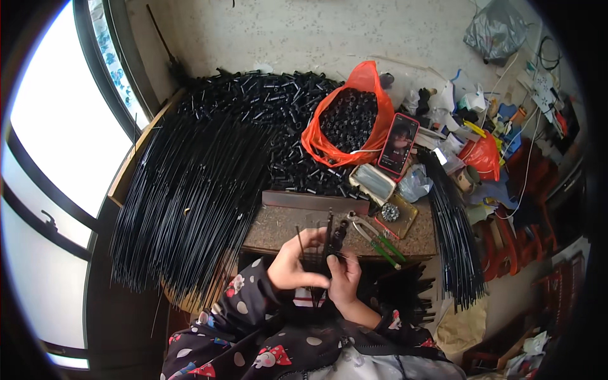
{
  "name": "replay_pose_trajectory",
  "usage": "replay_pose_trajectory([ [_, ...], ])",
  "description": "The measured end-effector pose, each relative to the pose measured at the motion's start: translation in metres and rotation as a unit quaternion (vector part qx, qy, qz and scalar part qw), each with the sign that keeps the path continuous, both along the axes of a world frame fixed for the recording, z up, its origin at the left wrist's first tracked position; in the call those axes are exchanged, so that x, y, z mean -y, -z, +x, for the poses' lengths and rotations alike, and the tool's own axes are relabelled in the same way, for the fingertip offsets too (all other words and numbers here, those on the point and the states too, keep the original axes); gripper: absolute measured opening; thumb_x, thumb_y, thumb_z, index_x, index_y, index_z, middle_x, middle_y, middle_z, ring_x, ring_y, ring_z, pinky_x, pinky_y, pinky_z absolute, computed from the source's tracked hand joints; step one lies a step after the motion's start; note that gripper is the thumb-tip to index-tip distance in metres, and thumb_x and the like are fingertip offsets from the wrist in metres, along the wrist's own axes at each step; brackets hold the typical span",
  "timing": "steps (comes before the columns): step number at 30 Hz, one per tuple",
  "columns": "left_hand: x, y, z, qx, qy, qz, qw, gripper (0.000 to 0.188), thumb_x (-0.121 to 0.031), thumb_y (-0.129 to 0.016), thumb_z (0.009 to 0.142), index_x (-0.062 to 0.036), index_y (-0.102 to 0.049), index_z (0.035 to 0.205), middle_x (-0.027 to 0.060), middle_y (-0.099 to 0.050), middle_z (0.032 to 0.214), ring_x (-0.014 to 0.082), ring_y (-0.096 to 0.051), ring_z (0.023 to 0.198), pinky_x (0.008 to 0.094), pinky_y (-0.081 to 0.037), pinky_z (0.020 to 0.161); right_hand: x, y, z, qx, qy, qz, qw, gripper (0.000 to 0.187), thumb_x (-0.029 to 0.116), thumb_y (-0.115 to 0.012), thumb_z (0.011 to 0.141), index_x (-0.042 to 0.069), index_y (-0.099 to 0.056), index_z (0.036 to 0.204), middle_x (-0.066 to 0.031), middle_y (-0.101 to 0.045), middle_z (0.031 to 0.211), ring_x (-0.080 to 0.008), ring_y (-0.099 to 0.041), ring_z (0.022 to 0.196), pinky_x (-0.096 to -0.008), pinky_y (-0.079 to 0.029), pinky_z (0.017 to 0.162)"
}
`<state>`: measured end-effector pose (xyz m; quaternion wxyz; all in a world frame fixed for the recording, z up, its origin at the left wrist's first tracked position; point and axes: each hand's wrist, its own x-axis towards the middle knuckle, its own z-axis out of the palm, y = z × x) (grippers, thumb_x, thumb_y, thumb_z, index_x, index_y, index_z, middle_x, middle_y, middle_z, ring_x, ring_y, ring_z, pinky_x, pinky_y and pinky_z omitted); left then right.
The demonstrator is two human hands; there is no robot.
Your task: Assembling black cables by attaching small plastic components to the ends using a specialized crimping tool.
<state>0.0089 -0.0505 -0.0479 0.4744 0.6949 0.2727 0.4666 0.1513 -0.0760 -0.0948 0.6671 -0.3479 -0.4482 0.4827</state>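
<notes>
Thin black rods (324,244) stand bunched just below the centre of the frame, pinched between the fingers of both hands: the left hand (292,263) curls round them from the left with its index finger laid across, and the right hand (345,275) grips them from the right, a small black tube (339,232) at their top. Just right of the hands lie green-handled pliers (379,239) on the stone slab (278,228). A big sheaf of long black rods (190,196) fills the left of the frame, an orange bag (364,79) of black tubes and a phone (398,143) sit above centre.
</notes>
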Motion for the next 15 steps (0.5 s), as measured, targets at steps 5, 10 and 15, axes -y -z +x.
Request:
replay_pose_trajectory([
  [5,0.002,0.001,-0.006,0.002,-0.069,-0.072,0.995,0.032,-0.002,-0.075,0.068,0.0006,-0.056,0.093,0.0006,-0.059,0.081,0.0067,-0.053,0.076,0.0222,-0.045,0.067,0.002,-0.001,0.006,0.153,-0.053,0.038,0.986,0.014,0.000,-0.063,0.079,-0.002,-0.060,0.092,-0.0052,-0.060,0.092,-0.0102,-0.057,0.083,-0.0213,-0.045,0.073],
  [10,0.002,-0.004,-0.017,0.080,0.021,-0.096,0.992,0.032,-0.010,-0.080,0.061,0.0024,-0.062,0.084,0.0071,-0.061,0.078,0.0148,-0.054,0.070,0.0276,-0.042,0.062,-0.012,-0.010,0.018,0.013,-0.242,-0.095,0.965,0.020,-0.006,-0.067,0.071,0.000,-0.057,0.087,-0.0032,-0.060,0.086,-0.0102,-0.058,0.078,-0.0240,-0.050,0.073],
  [15,-0.013,0.009,-0.027,0.068,0.226,-0.069,0.969,0.034,-0.013,-0.079,0.062,0.0046,-0.064,0.088,0.0116,-0.062,0.081,0.0195,-0.057,0.075,0.0306,-0.043,0.066,-0.024,0.011,0.025,-0.021,-0.415,-0.082,0.906,0.032,-0.004,-0.076,0.061,0.007,-0.052,0.078,-0.0001,-0.059,0.081,-0.0082,-0.057,0.075,-0.0225,-0.047,0.067],
])
